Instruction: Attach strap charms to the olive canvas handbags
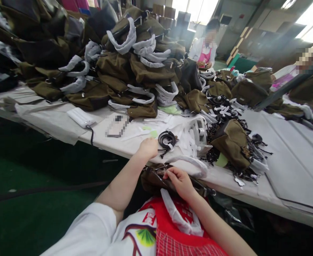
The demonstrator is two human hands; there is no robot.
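A dark olive-brown handbag (152, 181) rests at the table's edge against my body, its opening facing up. At that opening, my right hand (181, 183) is closed, thumb and finger pinching the bag by its zip edge. One handle (176, 215) wrapped in white paper hangs over the red apron; another wrapped handle (190, 164) lies on the table side. My left hand (149, 147) is closed in a fist above the table edge, and what it holds, if anything, is hidden. Just right of it lies a coiled black strap (167, 140) with metal clips.
Olive handbags (151, 71) with wrapped handles are heaped along the back. A white power bank (80, 117) with a cable and a phone (117, 125) lie at left. To the right, another bag (232, 144) sits on black straps. A person (205, 53) stands beyond.
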